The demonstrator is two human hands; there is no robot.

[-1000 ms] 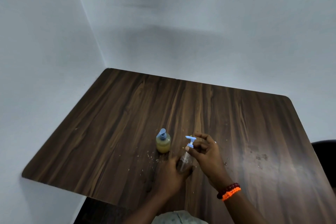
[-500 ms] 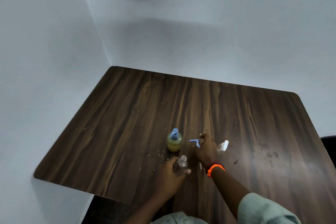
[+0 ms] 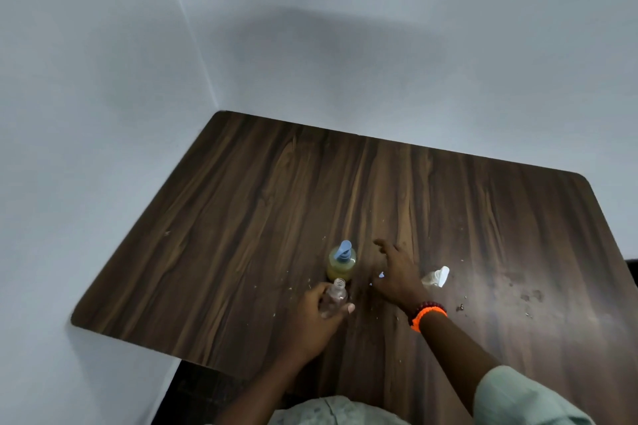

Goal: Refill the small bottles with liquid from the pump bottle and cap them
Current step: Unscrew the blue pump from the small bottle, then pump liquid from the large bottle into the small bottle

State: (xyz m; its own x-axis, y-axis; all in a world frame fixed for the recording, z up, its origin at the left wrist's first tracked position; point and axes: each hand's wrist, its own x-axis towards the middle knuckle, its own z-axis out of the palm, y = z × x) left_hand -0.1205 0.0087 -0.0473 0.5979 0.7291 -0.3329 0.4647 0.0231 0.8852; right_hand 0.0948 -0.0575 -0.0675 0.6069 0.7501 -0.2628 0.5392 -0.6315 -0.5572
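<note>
On the surface (image 3: 241, 217), the pump bottle (image 3: 341, 262) stands just behind the small open bottle (image 3: 334, 300) held in the left hand (image 3: 316, 317). The right hand (image 3: 397, 272) lies to their right, with another small bottle (image 3: 435, 277) lying beyond it.

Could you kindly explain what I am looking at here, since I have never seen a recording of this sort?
There is no machine: a person wears a camera on the head, looking down at their own two hands over a dark wooden table. The left hand grips a small clear bottle, open at the top with no cap. Just behind it stands a pump bottle of yellowish liquid with a blue pump. The right hand, with bead bracelets at the wrist, has its fingers spread, holding nothing. Another small clear bottle lies on its side to the right.
</note>
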